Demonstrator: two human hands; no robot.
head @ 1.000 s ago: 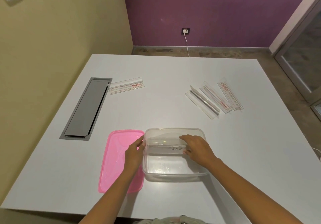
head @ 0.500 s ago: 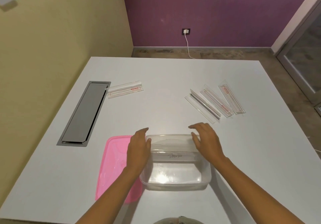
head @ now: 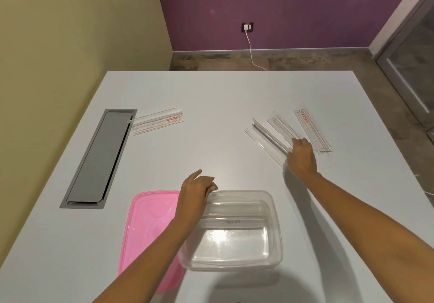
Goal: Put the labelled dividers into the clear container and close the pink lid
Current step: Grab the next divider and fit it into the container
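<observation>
Change: right hand (head: pixel 301 157) gone from clear container (head: pixel 231 262) out to 2 o'clock, onto the loose dividers; left hand (head: pixel 196 193) shifted to the container's far-left rim.
Meaning: one divider seated, next pick under way, probably.
Right fingers: curled over the near end of a divider; firm clamp or not, cannot tell.
Left fingers: loosely bent, holding nothing.
Dividers: five; one labelled divider (head: pixel 234 221) in the container, three in the fan (head: pixel 270 131) at 2 o'clock, one single divider (head: pixel 158 121) at 10 o'clock.
Pink lid (head: pixel 150 227): one, off, flat on tabletop (head: pixel 223 96), touching the container at 9 o'clock.

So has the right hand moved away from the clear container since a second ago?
Yes. The right hand left the clear container and now rests at the near end of the dividers on the table's right.
</observation>
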